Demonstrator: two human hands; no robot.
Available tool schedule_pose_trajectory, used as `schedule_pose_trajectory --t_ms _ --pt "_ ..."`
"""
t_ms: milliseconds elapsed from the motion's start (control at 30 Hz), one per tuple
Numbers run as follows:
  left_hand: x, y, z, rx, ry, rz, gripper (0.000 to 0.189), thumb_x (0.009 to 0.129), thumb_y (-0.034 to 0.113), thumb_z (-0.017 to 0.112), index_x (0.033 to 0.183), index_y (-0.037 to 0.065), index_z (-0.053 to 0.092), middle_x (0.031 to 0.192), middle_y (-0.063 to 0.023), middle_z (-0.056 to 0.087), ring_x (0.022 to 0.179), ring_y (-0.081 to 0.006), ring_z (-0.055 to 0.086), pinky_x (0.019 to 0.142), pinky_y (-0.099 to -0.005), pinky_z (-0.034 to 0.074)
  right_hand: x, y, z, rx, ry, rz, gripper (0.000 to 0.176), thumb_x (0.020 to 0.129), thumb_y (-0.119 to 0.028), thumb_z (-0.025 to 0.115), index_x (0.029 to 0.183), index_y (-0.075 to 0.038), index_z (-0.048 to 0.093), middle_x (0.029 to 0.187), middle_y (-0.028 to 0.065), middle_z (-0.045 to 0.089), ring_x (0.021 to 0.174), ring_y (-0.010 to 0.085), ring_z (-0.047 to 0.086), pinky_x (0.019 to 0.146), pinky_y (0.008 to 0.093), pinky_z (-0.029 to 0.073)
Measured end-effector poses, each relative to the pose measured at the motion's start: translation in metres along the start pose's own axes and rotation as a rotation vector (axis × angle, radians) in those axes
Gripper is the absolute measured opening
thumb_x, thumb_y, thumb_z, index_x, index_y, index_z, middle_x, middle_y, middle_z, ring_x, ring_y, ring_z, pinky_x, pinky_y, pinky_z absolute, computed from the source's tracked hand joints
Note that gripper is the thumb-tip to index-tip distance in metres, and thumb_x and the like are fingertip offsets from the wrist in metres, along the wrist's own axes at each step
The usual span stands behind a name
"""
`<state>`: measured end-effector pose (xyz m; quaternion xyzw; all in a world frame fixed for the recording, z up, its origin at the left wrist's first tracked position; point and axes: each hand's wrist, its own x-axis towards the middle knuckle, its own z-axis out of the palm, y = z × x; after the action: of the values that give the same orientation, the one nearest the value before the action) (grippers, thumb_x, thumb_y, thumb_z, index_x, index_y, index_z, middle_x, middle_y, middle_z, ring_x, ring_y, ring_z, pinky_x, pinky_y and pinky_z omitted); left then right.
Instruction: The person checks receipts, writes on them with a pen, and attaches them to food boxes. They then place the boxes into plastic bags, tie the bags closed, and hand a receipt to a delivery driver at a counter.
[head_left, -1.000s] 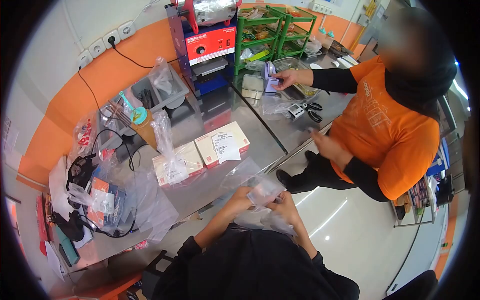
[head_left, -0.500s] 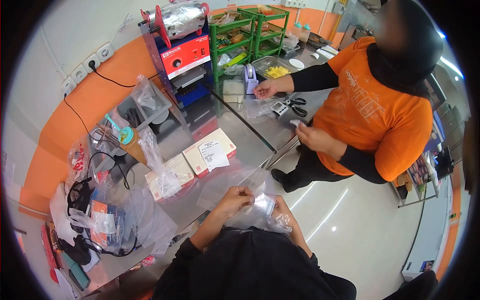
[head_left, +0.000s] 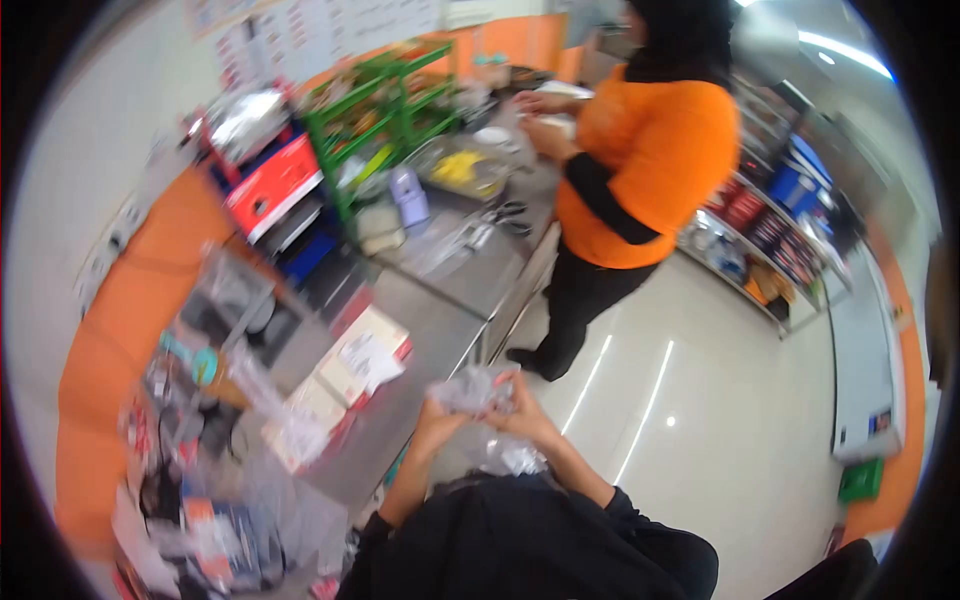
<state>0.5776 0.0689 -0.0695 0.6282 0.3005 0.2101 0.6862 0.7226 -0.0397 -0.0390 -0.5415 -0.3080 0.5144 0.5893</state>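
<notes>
Crumpled clear plastic [head_left: 468, 388], apparently a bag, is bunched up between my two hands in front of my body. My left hand [head_left: 438, 420] grips its left side. On the other side, my right hand [head_left: 527, 410] has its fingers closed around the plastic. More shiny clear plastic [head_left: 515, 457] lies below, near my lap. Motion blur hides the finer folds. Left of my hands, a white-and-red box [head_left: 385, 328] with a printed slip [head_left: 372, 360] on top stands on the steel table [head_left: 395, 395], beside a second box [head_left: 290, 440].
A co-worker in an orange shirt [head_left: 660, 150] stands at the far counter. Scissors [head_left: 512, 212], a purple tape dispenser [head_left: 408, 195], green racks [head_left: 345, 200] and a red-and-blue machine [head_left: 275, 190] are at the back. Plastic bags [head_left: 300, 510] crowd the table's left end.
The view has swung right. My hands have come up and forward, and the plastic between them is now bunched. The co-worker has stepped away and turned to the counter, bringing both hands together.
</notes>
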Motion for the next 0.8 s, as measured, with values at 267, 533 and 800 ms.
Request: schedule_pose_trajectory --t_ms 267,533,800 --pt "0.018 0.002 0.008 0.666 0.048 0.253 0.036 0.065 0.003 0.074 0.089 0.004 0.048 0.078 -0.0100 0.054 0.075 -0.0290 0.058 0.068 -0.0394 0.047 -0.029 0.005 -0.059 -0.778 0.453 -0.287 0.026 0.063 0.002 0.068 0.085 -0.002 0.054 0.075 0.0154 0.062 0.068 0.0337 0.064 0.062 0.0389 0.050" --pt "0.081 0.066 -0.033 0.718 0.812 0.753 0.033 0.075 0.002 0.065 0.103 0.001 0.048 0.079 -0.0143 0.058 0.073 -0.0388 0.057 0.071 -0.0438 0.046 -0.076 -0.100 -0.103 -0.803 1.249 -0.607 0.018 0.078 -0.001 0.064 0.080 -0.001 0.046 0.062 0.0154 0.052 0.057 0.0341 0.055 0.053 0.0368 0.043" --pt "0.078 0.046 0.009 0.998 0.538 0.290 0.053 0.071 0.014 0.076 0.115 0.003 0.049 0.109 -0.0166 0.055 0.099 -0.0344 0.056 0.081 -0.0401 0.046 -0.090 -0.097 -0.131 -0.753 1.308 -0.665 0.031 0.087 -0.007 0.063 0.068 -0.002 0.040 0.052 0.0095 0.037 0.045 0.0174 0.033 0.044 0.0278 0.033"
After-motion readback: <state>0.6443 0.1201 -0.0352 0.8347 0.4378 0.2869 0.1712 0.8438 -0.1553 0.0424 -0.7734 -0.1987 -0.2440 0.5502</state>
